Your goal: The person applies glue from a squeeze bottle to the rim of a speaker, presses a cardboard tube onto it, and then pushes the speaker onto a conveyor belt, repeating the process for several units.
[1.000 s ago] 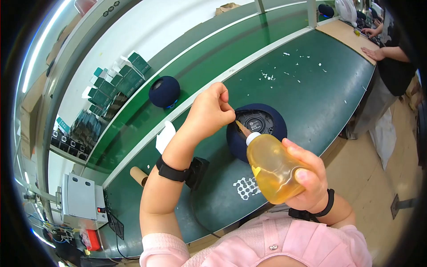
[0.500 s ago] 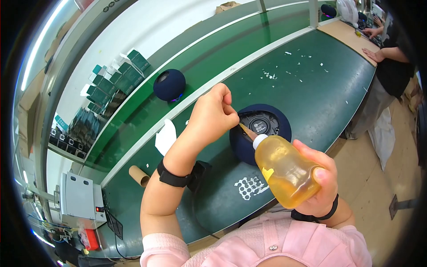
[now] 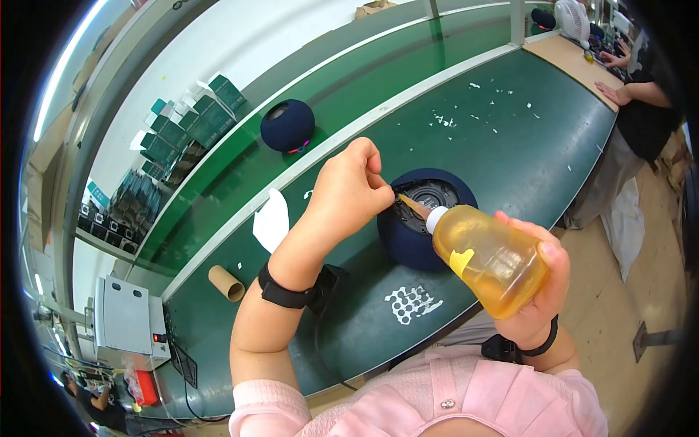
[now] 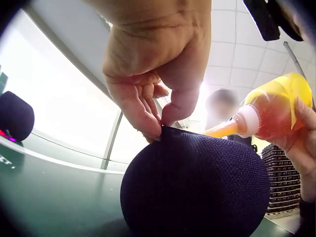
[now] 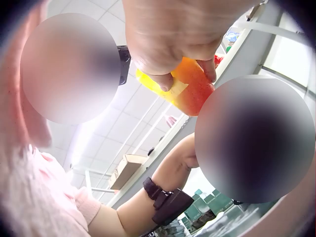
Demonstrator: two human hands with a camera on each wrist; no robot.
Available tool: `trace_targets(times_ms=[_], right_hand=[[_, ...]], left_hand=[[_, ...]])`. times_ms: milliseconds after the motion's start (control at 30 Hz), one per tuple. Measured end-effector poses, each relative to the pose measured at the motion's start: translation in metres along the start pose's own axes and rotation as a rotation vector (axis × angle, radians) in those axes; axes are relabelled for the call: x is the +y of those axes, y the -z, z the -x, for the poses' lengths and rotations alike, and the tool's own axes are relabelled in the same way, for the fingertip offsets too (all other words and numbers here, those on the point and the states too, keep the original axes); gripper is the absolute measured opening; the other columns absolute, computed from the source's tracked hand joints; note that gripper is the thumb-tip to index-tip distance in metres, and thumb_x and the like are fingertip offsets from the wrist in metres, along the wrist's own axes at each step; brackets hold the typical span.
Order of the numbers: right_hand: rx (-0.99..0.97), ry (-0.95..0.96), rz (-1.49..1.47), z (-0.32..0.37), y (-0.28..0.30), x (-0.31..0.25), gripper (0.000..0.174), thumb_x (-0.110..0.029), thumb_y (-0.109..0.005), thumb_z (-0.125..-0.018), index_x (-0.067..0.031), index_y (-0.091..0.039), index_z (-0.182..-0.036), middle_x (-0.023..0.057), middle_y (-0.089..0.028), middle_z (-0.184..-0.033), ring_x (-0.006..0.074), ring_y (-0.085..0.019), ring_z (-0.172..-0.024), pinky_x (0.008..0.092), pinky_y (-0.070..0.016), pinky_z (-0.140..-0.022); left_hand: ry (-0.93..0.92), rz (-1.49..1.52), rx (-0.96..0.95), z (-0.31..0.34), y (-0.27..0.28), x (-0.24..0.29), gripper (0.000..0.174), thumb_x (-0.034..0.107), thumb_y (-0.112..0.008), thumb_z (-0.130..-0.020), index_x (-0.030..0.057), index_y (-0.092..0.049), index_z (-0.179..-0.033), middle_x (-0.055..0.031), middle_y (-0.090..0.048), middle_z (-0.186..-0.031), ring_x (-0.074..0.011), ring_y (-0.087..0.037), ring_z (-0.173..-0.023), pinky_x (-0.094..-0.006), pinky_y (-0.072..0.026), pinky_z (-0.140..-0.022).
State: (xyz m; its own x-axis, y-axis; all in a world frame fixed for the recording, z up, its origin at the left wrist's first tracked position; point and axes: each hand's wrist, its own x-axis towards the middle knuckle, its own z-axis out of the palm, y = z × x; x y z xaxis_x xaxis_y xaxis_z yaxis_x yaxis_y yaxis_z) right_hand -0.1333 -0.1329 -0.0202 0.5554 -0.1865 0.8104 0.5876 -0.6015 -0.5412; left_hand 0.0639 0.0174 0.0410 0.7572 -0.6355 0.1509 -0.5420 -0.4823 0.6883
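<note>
A round dark-blue fabric speaker (image 3: 408, 244) sits on the green table with its open recess and black inner parts facing up. My left hand (image 3: 349, 186) pinches the fabric edge at the recess's left side; the left wrist view shows thumb and fingertips on the raised fabric (image 4: 170, 131). In my right hand (image 3: 542, 288) is a squeeze bottle (image 3: 488, 255) of yellow liquid, tilted, with its fingers wrapped round the body. The bottle's nozzle (image 3: 413, 206) points into the recess, its tip close beside the pinched edge. A blurred disc covers part of the right wrist view.
A second blue speaker (image 3: 287, 127) stands on the belt behind the divider. Green boxes (image 3: 193, 124) line the far side. On the table lie a cardboard tube (image 3: 226, 283), white paper (image 3: 271, 222) and a perforated white sheet (image 3: 411, 304). Another person (image 3: 641, 91) works at the far right.
The bottle has swung rightward and tilted flatter, its nozzle tip shifting slightly inward over the recess. My left hand keeps its pinch. The second speaker has travelled right along the belt.
</note>
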Motion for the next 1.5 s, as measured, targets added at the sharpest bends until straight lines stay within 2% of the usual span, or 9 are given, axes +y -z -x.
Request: trace_targets(times_ms=[167, 367, 467, 500, 567, 700, 767, 1300, 1500], right_hand=[[0.059, -0.054, -0.072, -0.002, 0.003, 0.006, 0.082, -0.006, -0.077, -0.072, -0.0088, -0.024, -0.135, 0.0208, -0.042, -0.125, 0.0338, -0.050, -0.115, 0.0434, -0.0433, -0.096], [0.345, -0.346, -0.343, -0.005, 0.001, 0.012, 0.080, 0.003, -0.073, -0.072, -0.0039, -0.027, -0.137, 0.0093, -0.048, -0.121, 0.0187, -0.051, -0.111, 0.0309, -0.0427, -0.095], [0.342, -0.299, -0.369, -0.010, 0.001, 0.013, 0.077, 0.006, -0.071, -0.074, -0.0045, -0.028, -0.137, 0.0072, -0.048, -0.121, 0.0159, -0.052, -0.108, 0.0295, -0.0422, -0.095], [0.343, -0.297, -0.369, -0.010, 0.002, 0.013, 0.077, 0.006, -0.071, -0.074, -0.0045, -0.028, -0.137, 0.0072, -0.048, -0.121, 0.0159, -0.052, -0.108, 0.0295, -0.0422, -0.095], [0.325, -0.278, -0.339, -0.009, 0.002, 0.013, 0.077, 0.005, -0.071, -0.074, -0.0049, -0.029, -0.137, 0.0071, -0.048, -0.120, 0.0161, -0.051, -0.109, 0.0296, -0.0420, -0.096], [0.358, -0.308, -0.345, -0.006, 0.002, 0.014, 0.077, 0.005, -0.072, -0.073, -0.0049, -0.029, -0.137, 0.0070, -0.048, -0.120, 0.0159, -0.051, -0.109, 0.0294, -0.0417, -0.096], [0.377, -0.328, -0.350, -0.006, 0.003, 0.015, 0.078, 0.004, -0.073, -0.073, -0.0050, -0.029, -0.137, 0.0070, -0.048, -0.120, 0.0160, -0.051, -0.109, 0.0293, -0.0417, -0.096], [0.318, -0.321, -0.290, -0.004, 0.012, 0.002, 0.080, 0.003, -0.074, -0.072, -0.0050, -0.029, -0.137, 0.0079, -0.049, -0.120, 0.0174, -0.052, -0.109, 0.0307, -0.0425, -0.095], [0.460, -0.363, -0.383, -0.001, 0.014, 0.015, 0.072, 0.002, -0.068, -0.077, -0.0049, -0.029, -0.137, 0.0085, -0.049, -0.121, 0.0181, -0.053, -0.109, 0.0316, -0.0447, -0.093]], left_hand=[[-0.016, -0.073, 0.018, 0.000, -0.002, 0.004, 0.027, -0.003, -0.062, -0.064, 0.0029, -0.039, -0.077, -0.0067, -0.055, -0.063, -0.0094, -0.055, -0.063, -0.0251, -0.0451, -0.056], [-0.011, -0.076, 0.037, 0.000, -0.003, 0.005, 0.026, -0.002, -0.062, -0.064, 0.0029, -0.040, -0.077, -0.0064, -0.055, -0.062, -0.0096, -0.054, -0.061, -0.0251, -0.0448, -0.056], [0.005, -0.060, 0.034, 0.000, -0.002, 0.006, 0.026, -0.002, -0.062, -0.064, 0.0030, -0.040, -0.076, -0.0062, -0.055, -0.062, -0.0095, -0.053, -0.061, -0.0252, -0.0443, -0.055], [0.003, -0.062, 0.035, 0.000, -0.002, 0.005, 0.026, -0.002, -0.062, -0.064, 0.0030, -0.040, -0.076, -0.0062, -0.055, -0.062, -0.0095, -0.053, -0.061, -0.0252, -0.0443, -0.055], [0.023, -0.059, 0.024, 0.000, -0.001, 0.004, 0.025, 0.003, -0.064, -0.062, 0.0015, -0.045, -0.079, -0.0117, -0.061, -0.064, -0.0221, -0.061, -0.062, -0.0323, -0.0478, -0.059], [0.027, -0.061, 0.033, 0.001, -0.002, 0.005, 0.024, 0.003, -0.064, -0.062, 0.0015, -0.045, -0.078, -0.0116, -0.060, -0.064, -0.0217, -0.061, -0.061, -0.0319, -0.0477, -0.059], [0.010, -0.064, 0.039, 0.001, -0.003, 0.006, 0.026, -0.002, -0.063, -0.064, 0.0028, -0.040, -0.076, -0.0065, -0.055, -0.062, -0.0090, -0.052, -0.060, -0.0250, -0.0435, -0.055], [0.017, -0.092, 0.038, -0.001, -0.003, 0.006, 0.027, 0.002, -0.065, -0.062, 0.0026, -0.042, -0.076, -0.0078, -0.056, -0.063, -0.0121, -0.056, -0.061, -0.0263, -0.0453, -0.056], [0.068, -0.035, 0.000, -0.005, 0.002, -0.005, 0.027, 0.010, -0.069, -0.073, 0.0025, -0.045, -0.084, -0.0062, -0.057, -0.067, -0.0114, -0.057, -0.062, -0.0267, -0.0471, -0.056]])
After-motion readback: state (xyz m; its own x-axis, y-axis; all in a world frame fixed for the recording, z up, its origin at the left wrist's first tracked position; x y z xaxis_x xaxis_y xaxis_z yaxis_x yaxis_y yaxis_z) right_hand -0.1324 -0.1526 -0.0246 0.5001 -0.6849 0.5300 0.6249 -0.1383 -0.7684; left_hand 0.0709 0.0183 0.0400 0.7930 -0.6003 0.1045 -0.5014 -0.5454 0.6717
